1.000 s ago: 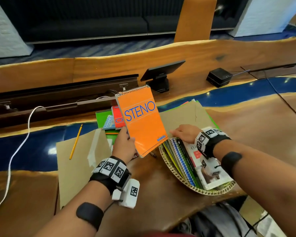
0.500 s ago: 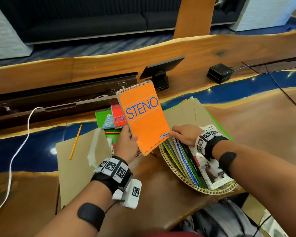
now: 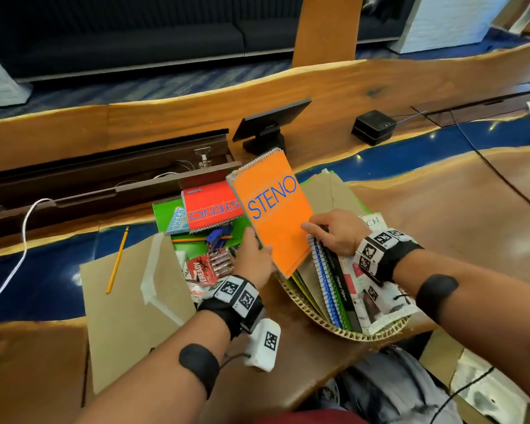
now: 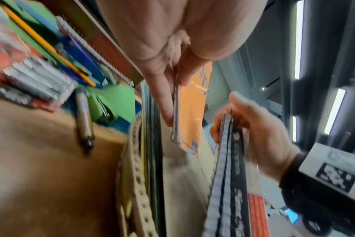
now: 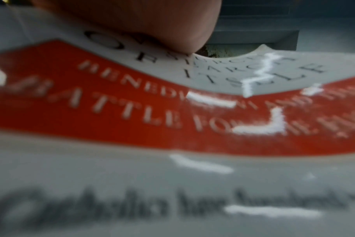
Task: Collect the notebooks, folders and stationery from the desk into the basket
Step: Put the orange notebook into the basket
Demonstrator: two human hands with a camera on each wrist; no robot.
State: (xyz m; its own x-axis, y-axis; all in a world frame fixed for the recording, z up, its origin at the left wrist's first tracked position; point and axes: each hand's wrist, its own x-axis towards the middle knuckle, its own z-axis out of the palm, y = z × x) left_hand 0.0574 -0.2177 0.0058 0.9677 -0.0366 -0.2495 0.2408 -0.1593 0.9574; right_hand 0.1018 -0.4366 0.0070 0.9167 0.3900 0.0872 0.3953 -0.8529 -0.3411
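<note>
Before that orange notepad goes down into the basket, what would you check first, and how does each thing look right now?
1. Left hand has a firm grip on the orange steno pad: ok.
2. Right hand holds the standing notebooks aside: ok.
3. Gap open beneath the pad: ok, seen in the left wrist view.
4. Pad's lower corner over the basket: ok.
5. Basket steady on the desk: cannot tell.
6. Desk items left: not ok, red steno pad and pencil remain.
</note>
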